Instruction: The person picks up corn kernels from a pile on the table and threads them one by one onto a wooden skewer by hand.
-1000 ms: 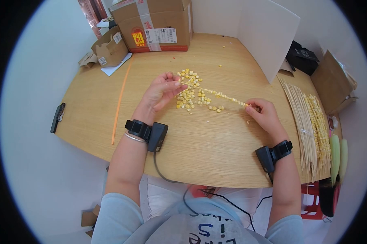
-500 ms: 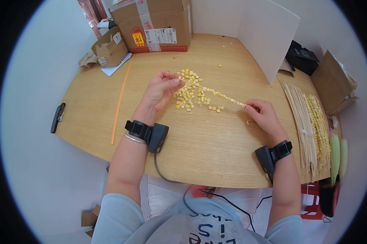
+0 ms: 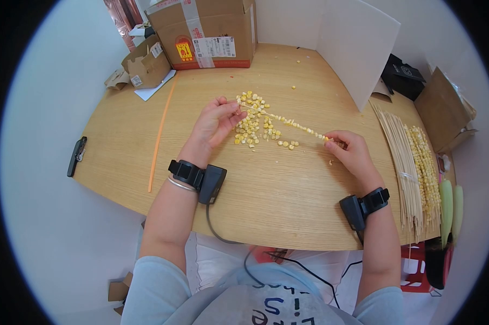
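A thin wooden skewer threaded with corn kernels (image 3: 297, 125) stretches between my two hands above the table. My left hand (image 3: 214, 120) pinches its bare left end between thumb and fingertips, next to a pale kernel. At the other end, my right hand (image 3: 350, 151) has thumb and forefinger closed on the skewer, where the row of kernels meets the fingers. Beneath the skewer and beside my left fingers lies a loose pile of yellow and white corn kernels (image 3: 249, 130). Several stray kernels (image 3: 288, 144) rest just right of the pile.
Along the right edge lie a bundle of bare skewers (image 3: 399, 168), a row of filled corn skewers (image 3: 424, 168) and corn cobs (image 3: 446, 208). A large cardboard box (image 3: 217, 32) and a white board (image 3: 358, 54) stand at the back. An orange strip (image 3: 160, 138) lies left.
Both hands keep their grip on the skewer. My left hand has shifted very slightly, and the right fingers have moved a little at their end.
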Available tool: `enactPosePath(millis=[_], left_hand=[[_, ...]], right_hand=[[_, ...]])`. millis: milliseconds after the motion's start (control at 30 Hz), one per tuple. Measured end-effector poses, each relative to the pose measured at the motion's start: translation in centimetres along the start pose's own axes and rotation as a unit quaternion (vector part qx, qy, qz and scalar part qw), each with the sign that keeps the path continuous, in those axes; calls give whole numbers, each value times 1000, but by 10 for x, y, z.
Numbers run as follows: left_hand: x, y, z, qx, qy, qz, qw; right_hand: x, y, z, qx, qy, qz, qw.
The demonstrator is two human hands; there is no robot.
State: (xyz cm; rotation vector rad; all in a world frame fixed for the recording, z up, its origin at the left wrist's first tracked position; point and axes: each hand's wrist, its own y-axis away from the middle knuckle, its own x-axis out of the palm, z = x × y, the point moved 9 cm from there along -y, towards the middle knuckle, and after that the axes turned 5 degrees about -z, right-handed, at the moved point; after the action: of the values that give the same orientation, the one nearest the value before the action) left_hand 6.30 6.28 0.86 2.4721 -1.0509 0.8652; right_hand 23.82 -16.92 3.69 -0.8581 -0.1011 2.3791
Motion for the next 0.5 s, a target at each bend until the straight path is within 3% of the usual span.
enactPosePath(millis=[500], left_hand=[[7, 3, -5, 23, -30, 16, 999]], right_hand=[[6, 2, -5, 27, -27, 24, 999]])
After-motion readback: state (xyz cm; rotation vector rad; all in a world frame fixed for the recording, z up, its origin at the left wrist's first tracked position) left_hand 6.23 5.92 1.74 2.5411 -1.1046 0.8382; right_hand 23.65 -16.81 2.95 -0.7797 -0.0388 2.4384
